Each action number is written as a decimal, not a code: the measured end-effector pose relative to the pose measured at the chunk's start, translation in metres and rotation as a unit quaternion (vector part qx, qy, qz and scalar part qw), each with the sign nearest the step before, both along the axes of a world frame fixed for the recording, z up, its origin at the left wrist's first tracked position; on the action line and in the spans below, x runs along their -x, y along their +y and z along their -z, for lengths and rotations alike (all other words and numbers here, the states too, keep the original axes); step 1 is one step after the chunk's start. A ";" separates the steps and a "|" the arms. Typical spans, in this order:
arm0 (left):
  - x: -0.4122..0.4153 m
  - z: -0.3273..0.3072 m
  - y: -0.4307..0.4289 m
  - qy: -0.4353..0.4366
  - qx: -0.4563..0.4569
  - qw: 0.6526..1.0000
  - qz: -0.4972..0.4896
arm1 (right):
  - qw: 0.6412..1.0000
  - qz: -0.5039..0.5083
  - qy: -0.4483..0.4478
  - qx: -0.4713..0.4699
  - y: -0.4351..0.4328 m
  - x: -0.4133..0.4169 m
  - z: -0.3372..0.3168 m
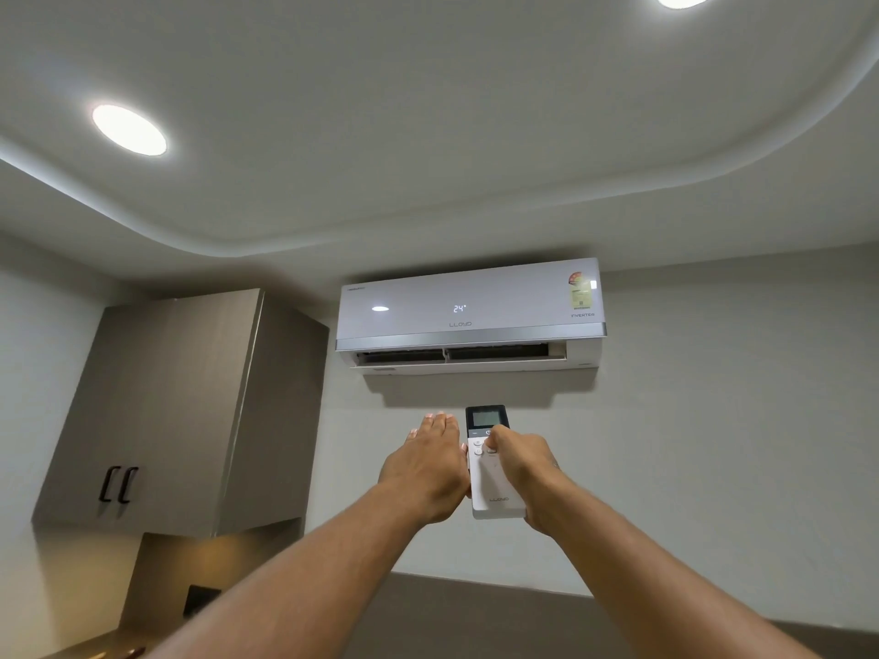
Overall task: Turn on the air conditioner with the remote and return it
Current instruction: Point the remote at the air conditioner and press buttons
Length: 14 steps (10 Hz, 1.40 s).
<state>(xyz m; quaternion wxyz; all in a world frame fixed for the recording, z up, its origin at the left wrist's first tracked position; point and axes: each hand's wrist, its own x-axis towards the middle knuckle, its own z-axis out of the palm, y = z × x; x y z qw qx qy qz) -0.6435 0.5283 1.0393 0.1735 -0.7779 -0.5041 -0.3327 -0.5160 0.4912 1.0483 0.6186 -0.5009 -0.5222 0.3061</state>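
Note:
A white wall-mounted air conditioner point(468, 316) hangs high on the wall, its display lit with "24" and its lower flap open. Below it I hold up a white remote point(492, 487) with a dark screen at its top, pointed at the unit. My right hand point(523, 473) grips the remote's right side, thumb resting on the buttons just under the screen. My left hand point(428, 468) lies flat against the remote's left edge with fingers straight and together; its palm side is hidden, so its hold on the remote is unclear.
A grey-brown wall cabinet point(180, 411) with two black handles hangs to the left of the unit. Round ceiling lights point(128, 129) glow overhead. A dark ledge point(475, 611) runs along the wall below my arms.

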 end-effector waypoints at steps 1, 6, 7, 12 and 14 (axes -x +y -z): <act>0.002 -0.001 -0.001 -0.003 0.003 1.000 0.001 | 1.000 0.003 0.000 -0.008 0.000 0.002 -0.001; 0.008 -0.004 -0.005 -0.010 0.001 1.000 0.010 | 1.000 -0.017 0.011 -0.004 -0.002 0.006 -0.003; 0.012 -0.007 -0.005 -0.015 -0.004 1.000 0.009 | 1.000 -0.017 0.011 -0.007 -0.003 0.005 -0.004; 0.009 -0.014 -0.020 -0.257 0.058 0.959 0.105 | 1.000 -0.013 0.018 -0.007 0.008 0.007 -0.002; -0.027 -0.016 -0.014 -0.413 0.204 0.859 0.223 | 0.999 0.022 0.023 -0.003 0.003 -0.023 0.007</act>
